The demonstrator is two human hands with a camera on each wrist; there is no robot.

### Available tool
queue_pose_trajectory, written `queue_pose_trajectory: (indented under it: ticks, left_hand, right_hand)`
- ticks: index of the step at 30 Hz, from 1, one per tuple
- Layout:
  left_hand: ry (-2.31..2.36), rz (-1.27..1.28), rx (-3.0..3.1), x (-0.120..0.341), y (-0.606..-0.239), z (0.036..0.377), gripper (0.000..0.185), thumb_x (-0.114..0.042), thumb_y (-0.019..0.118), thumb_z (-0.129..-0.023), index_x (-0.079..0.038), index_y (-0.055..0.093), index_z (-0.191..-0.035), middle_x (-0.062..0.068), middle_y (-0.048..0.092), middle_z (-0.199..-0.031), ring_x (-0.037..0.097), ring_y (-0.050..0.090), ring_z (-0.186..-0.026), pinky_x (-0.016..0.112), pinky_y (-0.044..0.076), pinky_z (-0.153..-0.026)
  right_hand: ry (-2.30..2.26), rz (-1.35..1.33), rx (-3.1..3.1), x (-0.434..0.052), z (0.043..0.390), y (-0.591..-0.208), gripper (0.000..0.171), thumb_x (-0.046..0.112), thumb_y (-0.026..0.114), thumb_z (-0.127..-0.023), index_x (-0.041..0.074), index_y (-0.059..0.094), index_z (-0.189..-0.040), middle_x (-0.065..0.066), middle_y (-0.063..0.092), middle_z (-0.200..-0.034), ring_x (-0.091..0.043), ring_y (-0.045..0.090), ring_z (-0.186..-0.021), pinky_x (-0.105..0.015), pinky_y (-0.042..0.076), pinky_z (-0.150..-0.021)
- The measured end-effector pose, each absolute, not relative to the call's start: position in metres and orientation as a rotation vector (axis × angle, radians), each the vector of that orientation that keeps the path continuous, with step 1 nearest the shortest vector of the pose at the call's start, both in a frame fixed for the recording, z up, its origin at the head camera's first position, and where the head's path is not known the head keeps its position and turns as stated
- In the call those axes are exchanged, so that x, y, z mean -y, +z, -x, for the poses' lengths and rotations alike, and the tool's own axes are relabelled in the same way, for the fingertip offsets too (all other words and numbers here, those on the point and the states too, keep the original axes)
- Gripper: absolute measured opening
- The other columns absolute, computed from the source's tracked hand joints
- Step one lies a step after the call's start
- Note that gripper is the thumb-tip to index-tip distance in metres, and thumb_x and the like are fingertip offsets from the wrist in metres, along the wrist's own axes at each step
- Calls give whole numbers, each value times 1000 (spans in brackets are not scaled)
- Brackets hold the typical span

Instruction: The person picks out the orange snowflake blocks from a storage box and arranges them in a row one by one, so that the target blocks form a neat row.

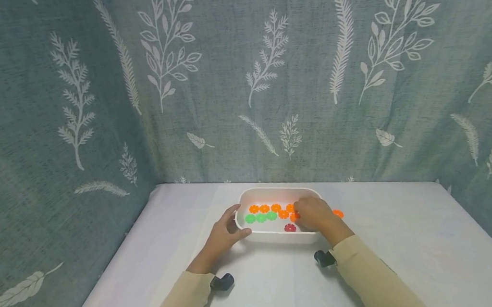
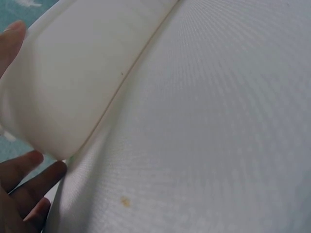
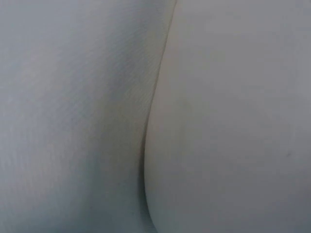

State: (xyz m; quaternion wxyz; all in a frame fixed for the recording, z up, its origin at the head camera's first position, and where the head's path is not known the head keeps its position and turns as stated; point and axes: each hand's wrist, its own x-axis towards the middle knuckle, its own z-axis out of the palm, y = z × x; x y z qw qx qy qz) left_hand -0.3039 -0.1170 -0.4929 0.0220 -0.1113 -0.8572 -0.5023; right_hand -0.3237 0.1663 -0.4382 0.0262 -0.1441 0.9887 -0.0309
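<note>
A white plastic tub (image 1: 278, 238) stands on the table, with small flower-shaped discs inside. Several orange discs (image 1: 265, 209) and several green discs (image 1: 261, 218) lie in rows; one red disc (image 1: 290, 227) lies near the front wall. My left hand (image 1: 223, 236) holds the tub's left end, thumb on the near rim and fingers round the far corner. In the left wrist view my left hand (image 2: 24, 194) is partly visible beside the tub wall (image 2: 82, 73). My right hand (image 1: 316, 214) reaches into the tub's right end among orange discs, its fingertips hidden.
Another orange disc (image 1: 338, 213) lies right of the tub, partly behind the right hand. A white cloth (image 1: 392, 248) covers the table. Green leaf-patterned curtains (image 1: 243, 124) hang behind and at the sides. The tub's outer wall (image 3: 228, 116) fills much of the right wrist view.
</note>
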Motion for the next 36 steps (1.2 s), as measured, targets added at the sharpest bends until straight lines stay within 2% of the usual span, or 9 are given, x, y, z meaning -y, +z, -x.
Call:
queue_pose_trajectory:
  ticks: [4,13,23,30,36]
  left_hand:
    - [-1555,344,2658,116,-492,304,82,-40,82,-77,-27,41,-147,14,51,-141,33,48,-130,68,21,-107]
    - [-1549,356,2648,116,-493,304,82,-40,82,-77,-27,41,-147,15,52,-141,34,49,-128,68,22,-106]
    - [-1592,358,2640,117,-490,301,82,-36,82,-78,-27,40,-147,15,49,-143,34,48,-129,67,23,-107]
    - [-1600,367,2637,117,-489,300,81,-37,81,-78,-28,39,-148,17,47,-145,34,44,-132,65,23,-108]
    - [-1613,404,2624,117,-491,302,81,-37,81,-79,-27,39,-148,16,48,-144,34,46,-131,65,23,-108]
  right_hand:
    - [-186,425,-3056,-167,320,-435,24,23,80,-81,17,65,-99,5,59,-80,-19,54,-80,-42,50,-91]
    - [-326,423,-3062,-170,321,-434,23,19,78,-83,20,66,-102,6,60,-85,-19,54,-81,-42,50,-90]
    - [-751,484,-3071,-183,320,-436,24,18,75,-87,17,67,-110,6,61,-85,-14,56,-76,-35,52,-76]
    - [-911,310,-3085,-193,310,-430,29,22,72,-90,19,66,-118,1,67,-95,-20,58,-87,-40,54,-82]
    - [-1009,250,-3090,-207,303,-427,30,22,71,-90,18,65,-119,-2,67,-99,-23,60,-91,-42,56,-81]
